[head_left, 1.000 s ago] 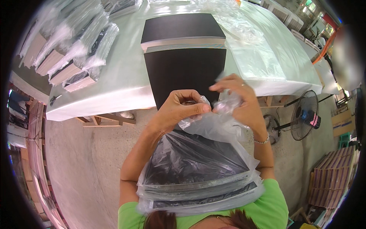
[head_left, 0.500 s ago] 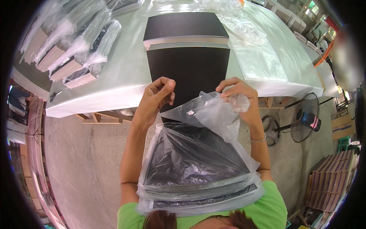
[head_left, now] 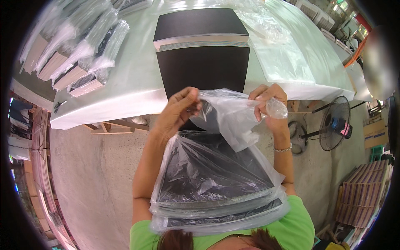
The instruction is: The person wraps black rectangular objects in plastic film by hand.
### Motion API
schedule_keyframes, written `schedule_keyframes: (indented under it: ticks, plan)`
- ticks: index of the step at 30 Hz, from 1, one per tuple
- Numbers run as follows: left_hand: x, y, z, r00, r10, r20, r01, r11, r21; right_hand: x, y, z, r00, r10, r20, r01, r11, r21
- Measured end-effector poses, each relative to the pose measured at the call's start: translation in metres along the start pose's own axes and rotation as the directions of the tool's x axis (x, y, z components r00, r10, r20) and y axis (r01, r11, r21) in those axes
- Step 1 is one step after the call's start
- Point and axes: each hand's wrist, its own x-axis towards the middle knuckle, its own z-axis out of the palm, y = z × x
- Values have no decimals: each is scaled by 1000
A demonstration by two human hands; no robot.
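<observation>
A clear plastic bag has its loose mouth stretched between my two hands. My left hand pinches one corner of it, thumb against fingers. On the other side my right hand has its fingers closed on the plastic, with a bunched bit over the palm. Lower down, against my body, the same bag encloses a stack of flat black sheets or boards. Beyond my hands a tall stack of black-faced sheets with pale edges stands at the table, its lower part hidden behind the bag.
Several plastic-wrapped bundles lie at the table's left. Flat clear plastic covers its right side. The table has a pale cover. A standing fan is right of it, and a striped stack stands at lower right.
My left hand has moved up and right and taken hold of the bag's corner. My right hand has shifted slightly right, and the bag's mouth is spread wider and higher.
</observation>
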Motion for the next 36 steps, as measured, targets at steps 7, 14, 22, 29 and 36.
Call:
schedule_keyframes:
  ticks: [7, 14, 22, 29, 36]
  plan:
    - [-4, -4, 36, 830, 495, 257, -451, 326, 831, 3, 13, 21, 965, 221, -143, -238, 964, -118]
    - [-9, 2, 34, 989, -28, 144, 56, 979, -196, -22, 34, -32, 681, 230, 696, -353, 935, 37]
    - [-21, -33, -2, 903, -200, 380, 281, 944, -171, -31, 18, -16, 997, 37, 62, -72, 544, 836]
    - [-31, -49, -62, 914, 232, 333, -19, 844, -535, -44, 24, -11, 978, 202, 59, -169, 587, 792]
    - [3, -13, -57, 893, 435, 115, -149, 527, -837, -116, 58, -48, 912, 382, 152, -409, 803, 433]
